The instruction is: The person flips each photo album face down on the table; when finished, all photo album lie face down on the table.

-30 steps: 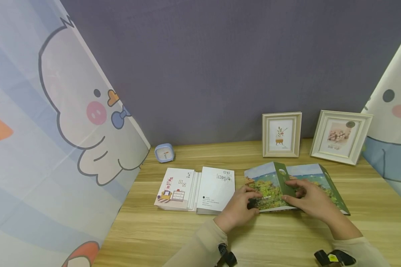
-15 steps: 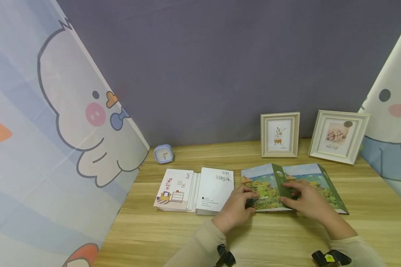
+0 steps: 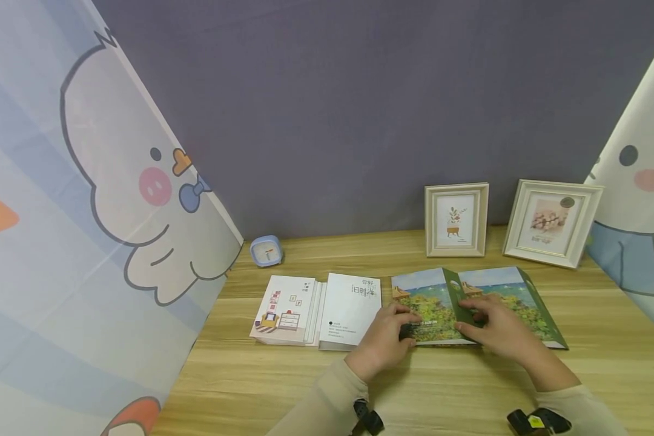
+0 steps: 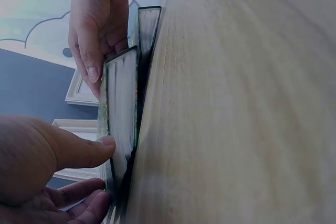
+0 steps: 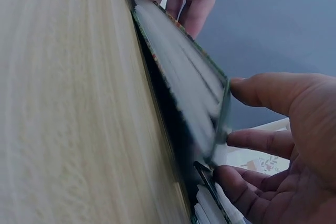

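A photo album (image 3: 422, 300) with a painted seaside cover and green spine lies tilted, its spine side raised. It overlaps a second matching album (image 3: 509, 290) to its right. My left hand (image 3: 385, 339) is at the tilted album's left edge, with thumb and fingertips touching the cover near the front corner. On the other side, my right hand (image 3: 504, 333) sets its thumb and fingers against the raised spine (image 5: 222, 116). Page edges (image 4: 122, 100) show in the left wrist view. How far the album's lower side rests on its neighbour is partly hidden.
Several white books or albums, including one with a room drawing (image 3: 284, 309) and one with dark lettering (image 3: 350, 309), lie left on the wooden table (image 3: 261, 381). Behind are a blue clock (image 3: 266, 251) and two pale picture frames, one plant-printed (image 3: 456, 220), one flower-printed (image 3: 553, 223).
Both hands stay on the tilted album. It has shifted slightly left in view, and its raised spine stands a little lower than a second ago.
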The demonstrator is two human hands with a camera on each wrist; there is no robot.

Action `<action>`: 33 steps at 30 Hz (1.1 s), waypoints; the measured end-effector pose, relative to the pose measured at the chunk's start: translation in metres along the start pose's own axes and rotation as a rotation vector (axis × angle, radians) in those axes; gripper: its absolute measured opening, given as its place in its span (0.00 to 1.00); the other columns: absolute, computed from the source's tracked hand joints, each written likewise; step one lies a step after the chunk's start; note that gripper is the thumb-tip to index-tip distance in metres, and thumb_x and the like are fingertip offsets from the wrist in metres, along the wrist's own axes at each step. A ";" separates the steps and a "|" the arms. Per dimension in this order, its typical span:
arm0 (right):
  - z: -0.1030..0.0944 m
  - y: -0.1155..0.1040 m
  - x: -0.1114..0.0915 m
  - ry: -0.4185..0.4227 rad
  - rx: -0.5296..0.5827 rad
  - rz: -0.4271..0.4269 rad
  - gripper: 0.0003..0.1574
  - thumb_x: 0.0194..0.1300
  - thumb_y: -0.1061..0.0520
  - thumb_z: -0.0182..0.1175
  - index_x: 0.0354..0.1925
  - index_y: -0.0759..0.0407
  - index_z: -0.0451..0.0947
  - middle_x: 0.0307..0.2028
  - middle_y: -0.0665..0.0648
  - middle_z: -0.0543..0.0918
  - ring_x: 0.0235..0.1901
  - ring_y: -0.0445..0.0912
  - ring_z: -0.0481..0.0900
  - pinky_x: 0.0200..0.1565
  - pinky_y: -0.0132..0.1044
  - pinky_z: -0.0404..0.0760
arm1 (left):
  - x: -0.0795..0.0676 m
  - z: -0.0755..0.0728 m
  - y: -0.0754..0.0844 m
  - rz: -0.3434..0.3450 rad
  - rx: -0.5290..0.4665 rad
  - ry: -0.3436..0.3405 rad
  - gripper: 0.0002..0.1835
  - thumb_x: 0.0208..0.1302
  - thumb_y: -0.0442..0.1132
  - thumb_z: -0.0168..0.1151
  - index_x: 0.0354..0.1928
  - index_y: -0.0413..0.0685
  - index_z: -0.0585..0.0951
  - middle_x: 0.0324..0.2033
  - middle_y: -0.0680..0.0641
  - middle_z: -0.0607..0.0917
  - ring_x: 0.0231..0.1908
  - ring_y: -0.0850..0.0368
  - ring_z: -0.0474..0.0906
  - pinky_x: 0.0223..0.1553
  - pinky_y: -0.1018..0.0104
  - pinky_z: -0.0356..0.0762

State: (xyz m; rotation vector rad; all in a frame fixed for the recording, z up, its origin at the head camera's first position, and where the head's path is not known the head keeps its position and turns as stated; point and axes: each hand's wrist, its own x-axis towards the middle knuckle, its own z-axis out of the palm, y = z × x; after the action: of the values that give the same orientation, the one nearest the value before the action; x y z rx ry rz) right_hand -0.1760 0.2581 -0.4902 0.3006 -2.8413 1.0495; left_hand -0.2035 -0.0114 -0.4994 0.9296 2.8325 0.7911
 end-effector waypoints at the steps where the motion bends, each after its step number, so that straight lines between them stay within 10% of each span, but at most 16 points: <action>1: 0.000 0.000 0.000 -0.005 0.004 -0.005 0.36 0.64 0.44 0.76 0.61 0.64 0.82 0.48 0.63 0.79 0.43 0.54 0.81 0.35 0.44 0.82 | 0.000 0.000 0.000 -0.002 -0.002 0.000 0.23 0.71 0.42 0.71 0.66 0.63 0.82 0.66 0.54 0.75 0.67 0.53 0.70 0.66 0.64 0.72; 33: 0.005 -0.002 0.002 -0.109 0.084 -0.001 0.39 0.66 0.50 0.75 0.68 0.67 0.76 0.62 0.70 0.74 0.41 0.49 0.84 0.37 0.39 0.86 | 0.003 0.002 -0.001 0.019 0.036 0.053 0.21 0.70 0.40 0.72 0.64 0.58 0.85 0.64 0.53 0.77 0.68 0.54 0.70 0.70 0.64 0.67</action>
State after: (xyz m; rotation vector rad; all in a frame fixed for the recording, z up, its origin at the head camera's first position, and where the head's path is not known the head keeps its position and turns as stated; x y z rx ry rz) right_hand -0.1772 0.2529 -0.4927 0.3771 -2.8957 1.1896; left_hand -0.2058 -0.0097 -0.5013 0.9553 2.8969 0.7814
